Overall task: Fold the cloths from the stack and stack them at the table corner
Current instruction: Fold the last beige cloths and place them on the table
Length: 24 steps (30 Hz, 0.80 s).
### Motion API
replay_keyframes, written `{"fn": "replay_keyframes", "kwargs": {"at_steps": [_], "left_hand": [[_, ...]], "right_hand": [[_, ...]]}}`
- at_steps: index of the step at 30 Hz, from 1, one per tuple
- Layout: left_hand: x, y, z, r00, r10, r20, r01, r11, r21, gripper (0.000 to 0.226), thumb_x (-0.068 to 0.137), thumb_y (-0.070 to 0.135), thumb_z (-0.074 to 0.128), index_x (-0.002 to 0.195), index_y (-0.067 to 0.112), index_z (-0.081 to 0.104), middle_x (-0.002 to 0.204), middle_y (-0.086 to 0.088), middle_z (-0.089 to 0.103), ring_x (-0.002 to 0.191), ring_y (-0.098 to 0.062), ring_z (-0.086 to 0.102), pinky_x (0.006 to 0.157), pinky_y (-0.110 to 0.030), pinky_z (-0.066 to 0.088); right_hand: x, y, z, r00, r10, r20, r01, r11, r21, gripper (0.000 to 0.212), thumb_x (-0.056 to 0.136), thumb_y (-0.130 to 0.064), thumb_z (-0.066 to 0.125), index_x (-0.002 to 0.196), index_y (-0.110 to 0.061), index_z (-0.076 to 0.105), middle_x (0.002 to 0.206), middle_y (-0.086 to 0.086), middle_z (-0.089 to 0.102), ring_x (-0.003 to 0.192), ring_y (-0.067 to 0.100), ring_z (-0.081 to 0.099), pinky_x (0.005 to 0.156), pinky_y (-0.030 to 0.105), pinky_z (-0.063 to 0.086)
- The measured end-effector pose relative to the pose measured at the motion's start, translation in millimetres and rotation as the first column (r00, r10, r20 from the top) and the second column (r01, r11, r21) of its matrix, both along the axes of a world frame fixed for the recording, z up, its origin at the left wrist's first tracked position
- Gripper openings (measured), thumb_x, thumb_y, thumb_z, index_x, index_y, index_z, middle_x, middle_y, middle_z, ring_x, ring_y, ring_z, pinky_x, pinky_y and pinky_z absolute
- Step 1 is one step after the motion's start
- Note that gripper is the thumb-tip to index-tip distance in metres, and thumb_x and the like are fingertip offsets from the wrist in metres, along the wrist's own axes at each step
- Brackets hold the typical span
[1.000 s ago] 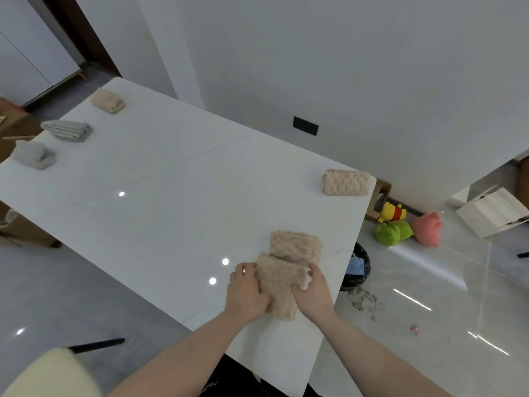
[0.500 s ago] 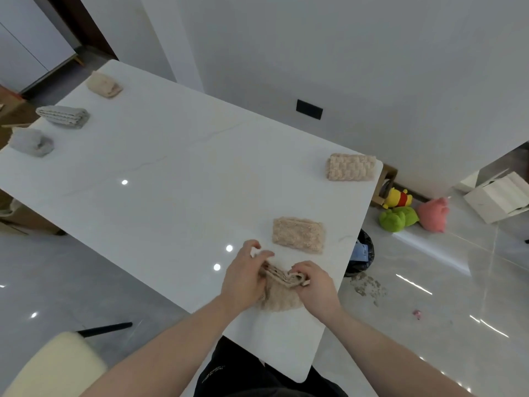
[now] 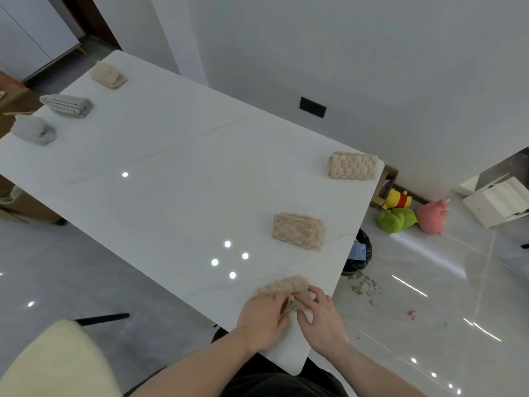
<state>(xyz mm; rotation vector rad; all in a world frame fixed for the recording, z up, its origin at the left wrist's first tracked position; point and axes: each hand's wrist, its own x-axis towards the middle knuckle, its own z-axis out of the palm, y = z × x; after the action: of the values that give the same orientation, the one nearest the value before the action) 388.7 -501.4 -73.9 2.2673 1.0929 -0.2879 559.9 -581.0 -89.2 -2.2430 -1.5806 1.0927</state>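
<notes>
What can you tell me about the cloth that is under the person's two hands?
The cloth under the hands is beige, fuzzy, thick like a small towel. It lies bunched and partly folded on the white table, near the corner closest to the person. The left hand covers its left part, and the right hand pinches a fold at its middle. Only its far edge shows plainly; the rest is hidden. It touches no other cloth.

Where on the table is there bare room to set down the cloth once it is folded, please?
The widest bare stretch of the table lies between the three folded cloths at the far left end and the tan cloths along the right edge. It is crowded near both hands.
</notes>
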Motion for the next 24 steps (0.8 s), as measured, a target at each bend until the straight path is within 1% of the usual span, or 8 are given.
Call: {"fn": "replay_keyframes", "kwargs": {"at_steps": [4,6,9,14,17,19,21,24], "left_hand": [[6.0,13.4,-3.0,0.976,0.216,-0.022,-0.216,0.975,-0.058,0.047,0.098,0.031,0.051,0.142,0.026,0.036,0.097,0.002,0.067,0.087,-0.02,0.065,0.07,-0.037,0.054],[8.7,18.9,-6.5,0.971,0.234,-0.053,-0.238,0.967,-0.088,0.053,0.095,0.023,0.054,0.144,0.026,0.035,0.102,0.0,0.064,0.092,-0.021,0.062,0.071,-0.036,0.052],[11.3,23.7,-14.3,0.964,0.252,-0.086,-0.261,0.958,-0.118,0.043,0.094,0.027,0.059,0.135,0.023,0.045,0.112,-0.001,0.061,0.102,-0.022,0.06,0.082,-0.04,0.054],[3.9,48.2,-20.0,0.976,0.208,-0.066,-0.212,0.974,-0.073,0.042,0.082,0.051,0.073,0.116,0.027,0.065,0.119,0.004,0.049,0.112,-0.018,0.045,0.095,-0.035,0.043],[-5.0,68.7,-10.4,0.966,0.254,0.04,-0.234,0.935,-0.267,0.02,0.085,0.031,0.078,0.099,0.023,0.067,0.098,0.004,0.068,0.098,-0.023,0.064,0.083,-0.032,0.048],[-7.9,74.9,-8.3,0.97,0.242,0.023,-0.225,0.93,-0.291,0.012,0.087,0.023,0.077,0.093,0.022,0.067,0.091,0.003,0.07,0.092,-0.024,0.067,0.076,-0.03,0.051],[-6.9,72.3,-8.7,0.975,0.214,-0.068,-0.223,0.951,-0.215,0.02,0.088,0.026,0.073,0.107,0.022,0.067,0.104,0.001,0.071,0.099,-0.023,0.065,0.083,-0.031,0.051],[-2.9,53.3,-15.2,0.979,0.142,-0.15,-0.12,0.982,0.145,0.051,0.079,0.025,0.069,0.127,0.021,0.054,0.123,0.0,0.059,0.112,-0.023,0.056,0.097,-0.034,0.045]], "right_hand": [[-0.8,17.9,3.4,0.971,-0.211,-0.108,0.21,0.977,-0.025,0.011,0.098,-0.037,0.061,0.108,-0.038,0.066,0.117,-0.022,0.054,0.107,0.004,0.061,0.08,0.017,0.043],[2.3,25.9,-0.2,0.975,-0.207,-0.086,0.203,0.978,-0.045,0.019,0.095,-0.03,0.068,0.108,-0.034,0.055,0.112,-0.017,0.057,0.105,0.01,0.062,0.077,0.022,0.044],[11.8,36.1,-8.0,0.979,-0.188,-0.082,0.179,0.978,-0.108,0.045,0.091,-0.03,0.071,0.13,-0.027,0.048,0.115,-0.009,0.06,0.108,0.017,0.062,0.08,0.031,0.047],[25.6,51.5,-7.8,0.991,-0.072,-0.111,0.058,0.991,-0.125,0.027,0.096,-0.028,0.066,0.119,-0.015,0.061,0.107,-0.002,0.056,0.103,0.021,0.059,0.082,0.028,0.043],[19.7,52.0,3.1,0.981,-0.101,-0.163,0.087,0.992,-0.09,0.016,0.099,-0.029,0.059,0.112,-0.024,0.052,0.093,-0.006,0.064,0.084,0.018,0.061,0.069,0.033,0.043],[7.7,49.5,3.2,0.986,-0.103,-0.133,0.089,0.99,-0.111,0.012,0.101,-0.027,0.055,0.109,-0.027,0.046,0.081,-0.01,0.059,0.073,0.016,0.057,0.061,0.033,0.039],[-6.8,48.7,0.8,0.984,-0.144,-0.104,0.127,0.98,-0.154,0.009,0.101,-0.025,0.053,0.107,-0.027,0.046,0.078,-0.01,0.058,0.068,0.014,0.055,0.056,0.032,0.039],[-17.4,50.3,-2.5,0.957,-0.273,-0.103,0.248,0.947,-0.205,0.006,0.099,-0.028,0.054,0.103,-0.027,0.049,0.082,-0.009,0.061,0.073,0.017,0.058,0.062,0.033,0.045]]}}
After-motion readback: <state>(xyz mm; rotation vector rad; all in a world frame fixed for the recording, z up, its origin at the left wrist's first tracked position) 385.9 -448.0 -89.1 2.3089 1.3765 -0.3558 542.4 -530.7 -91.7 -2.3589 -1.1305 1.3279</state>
